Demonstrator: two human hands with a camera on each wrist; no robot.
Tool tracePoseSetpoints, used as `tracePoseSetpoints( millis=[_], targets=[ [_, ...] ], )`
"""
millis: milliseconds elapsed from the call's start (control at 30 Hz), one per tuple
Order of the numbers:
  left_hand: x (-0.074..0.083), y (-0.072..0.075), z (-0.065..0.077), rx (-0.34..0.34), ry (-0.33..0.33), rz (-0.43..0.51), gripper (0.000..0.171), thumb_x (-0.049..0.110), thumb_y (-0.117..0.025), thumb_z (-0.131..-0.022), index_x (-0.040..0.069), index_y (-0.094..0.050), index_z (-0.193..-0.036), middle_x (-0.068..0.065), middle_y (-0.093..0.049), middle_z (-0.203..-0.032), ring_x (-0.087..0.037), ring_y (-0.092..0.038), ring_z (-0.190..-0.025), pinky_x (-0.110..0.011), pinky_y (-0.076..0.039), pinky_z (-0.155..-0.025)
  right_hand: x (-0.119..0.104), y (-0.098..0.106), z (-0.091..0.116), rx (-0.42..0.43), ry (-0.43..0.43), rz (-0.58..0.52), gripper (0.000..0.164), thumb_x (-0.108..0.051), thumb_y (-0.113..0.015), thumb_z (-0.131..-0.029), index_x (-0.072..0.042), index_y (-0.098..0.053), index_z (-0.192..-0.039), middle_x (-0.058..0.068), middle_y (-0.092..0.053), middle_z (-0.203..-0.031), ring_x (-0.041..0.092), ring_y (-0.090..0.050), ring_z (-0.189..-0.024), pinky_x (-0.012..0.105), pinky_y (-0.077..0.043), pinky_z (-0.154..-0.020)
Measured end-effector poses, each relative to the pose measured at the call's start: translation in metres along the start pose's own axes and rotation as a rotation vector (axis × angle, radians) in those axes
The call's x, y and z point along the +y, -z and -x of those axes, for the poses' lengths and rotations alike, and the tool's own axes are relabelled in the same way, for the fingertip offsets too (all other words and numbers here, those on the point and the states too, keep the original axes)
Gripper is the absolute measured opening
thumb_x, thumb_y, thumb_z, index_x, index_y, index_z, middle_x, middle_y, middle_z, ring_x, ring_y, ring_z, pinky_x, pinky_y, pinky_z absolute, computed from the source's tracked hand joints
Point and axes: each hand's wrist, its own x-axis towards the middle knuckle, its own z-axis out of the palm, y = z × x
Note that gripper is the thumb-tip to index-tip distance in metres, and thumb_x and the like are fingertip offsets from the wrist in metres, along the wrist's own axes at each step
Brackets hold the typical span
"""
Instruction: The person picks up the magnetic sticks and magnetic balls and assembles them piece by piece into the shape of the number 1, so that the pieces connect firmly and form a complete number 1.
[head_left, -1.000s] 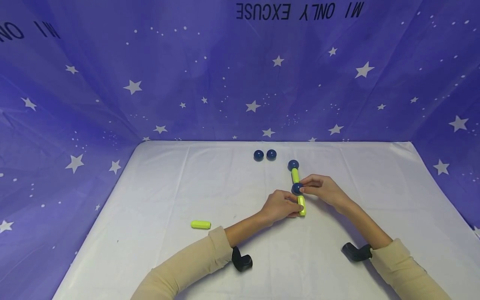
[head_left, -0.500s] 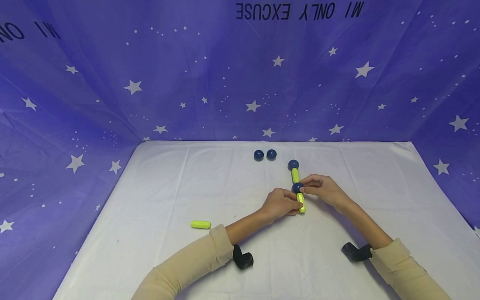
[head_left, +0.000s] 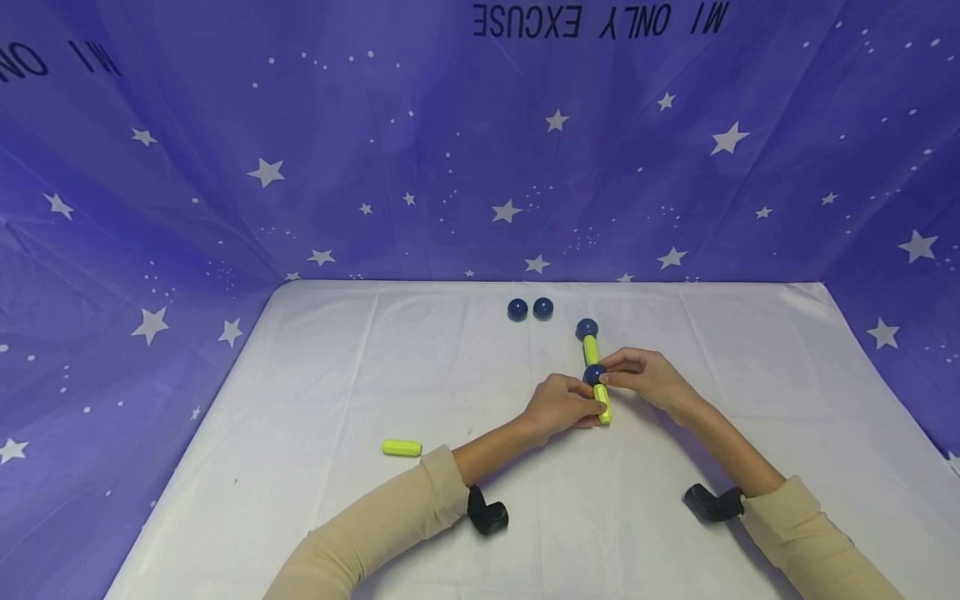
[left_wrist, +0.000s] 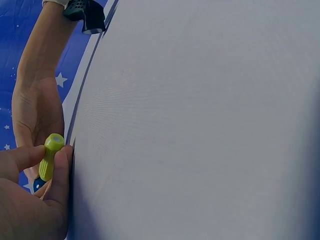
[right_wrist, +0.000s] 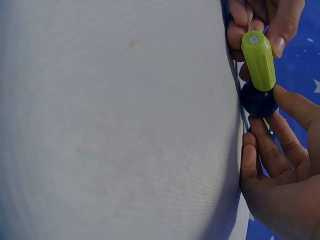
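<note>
My left hand [head_left: 558, 407] pinches a yellow-green magnetic rod [head_left: 603, 405] between thumb and fingers. In the right wrist view the rod [right_wrist: 259, 62] meets a dark blue ball [right_wrist: 258, 101], its free end showing a small metal disc. Thumb and fingers of my right hand [head_left: 647, 382] pinch that blue ball [head_left: 594, 375] from the right. Beyond it, a second yellow-green rod [head_left: 591, 350] runs to another blue ball [head_left: 587, 329], so the pieces form a line pointing away from me. Seen from the left wrist, the held rod [left_wrist: 50, 157] tilts slightly.
Two loose blue balls, a left one [head_left: 517, 310] and a right one [head_left: 543, 308], lie side by side near the back of the white-covered table [head_left: 337, 367]. One loose yellow-green rod [head_left: 401, 448] lies at the left. Purple star-printed cloth [head_left: 450, 150] walls in the table.
The left hand has brought its rod slightly away from me, closing the gap to the blue ball. The right hand and the loose pieces stay where they were.
</note>
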Motion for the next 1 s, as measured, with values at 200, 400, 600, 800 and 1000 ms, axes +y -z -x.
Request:
tracePoseSetpoints(
  millis=[200, 400, 600, 800, 1000],
  targets=[
    [0.000, 0.000, 0.000, -0.003, -0.008, 0.015, 0.011, 0.001, -0.076, -0.086, -0.007, -0.071, -0.092, -0.009, -0.073, -0.073, -0.015, -0.072, -0.067, -0.024, -0.058, -0.063, 0.000, 0.000, -0.001, 0.001, 0.003, 0.011, 0.041, -0.029, -0.076, -0.091, -0.003, -0.067, -0.121, 0.010, -0.071, -0.112, 0.030, -0.061, -0.113, 0.049, -0.042, -0.097],
    [0.001, 0.001, 0.000, -0.006, -0.014, -0.004, 0.011, 0.003, -0.076, -0.087, -0.006, -0.072, -0.093, -0.009, -0.073, -0.073, -0.016, -0.072, -0.067, -0.024, -0.057, -0.063, 0.001, 0.000, -0.002, 0.002, -0.001, 0.016, 0.040, -0.029, -0.076, -0.090, -0.003, -0.067, -0.120, 0.010, -0.071, -0.112, 0.031, -0.061, -0.113, 0.050, -0.041, -0.097],
    [0.001, 0.007, -0.002, -0.002, -0.034, -0.056, 0.010, 0.004, -0.075, -0.088, -0.004, -0.073, -0.093, -0.006, -0.072, -0.072, -0.014, -0.071, -0.066, -0.023, -0.057, -0.063, 0.003, 0.001, -0.002, -0.003, 0.002, 0.011, 0.041, -0.029, -0.076, -0.090, -0.004, -0.067, -0.121, 0.010, -0.071, -0.113, 0.031, -0.060, -0.113, 0.051, -0.041, -0.097],
    [0.006, 0.026, -0.008, 0.061, -0.119, -0.175, 0.015, 0.007, -0.075, -0.089, -0.002, -0.071, -0.099, -0.005, -0.072, -0.075, -0.015, -0.070, -0.065, -0.021, -0.054, -0.059, 0.004, 0.001, -0.002, -0.005, -0.006, -0.019, 0.042, -0.028, -0.077, -0.089, -0.002, -0.067, -0.121, 0.011, -0.071, -0.114, 0.030, -0.061, -0.113, 0.049, -0.042, -0.098],
    [0.012, 0.051, -0.019, 0.228, -0.253, -0.331, 0.028, 0.012, -0.077, -0.087, -0.003, -0.070, -0.108, -0.003, -0.071, -0.084, -0.013, -0.068, -0.074, -0.022, -0.053, -0.066, 0.004, 0.000, -0.003, 0.003, -0.011, -0.019, 0.042, -0.028, -0.078, -0.089, -0.002, -0.067, -0.120, 0.011, -0.071, -0.114, 0.029, -0.061, -0.111, 0.045, -0.043, -0.096]
  ],
)
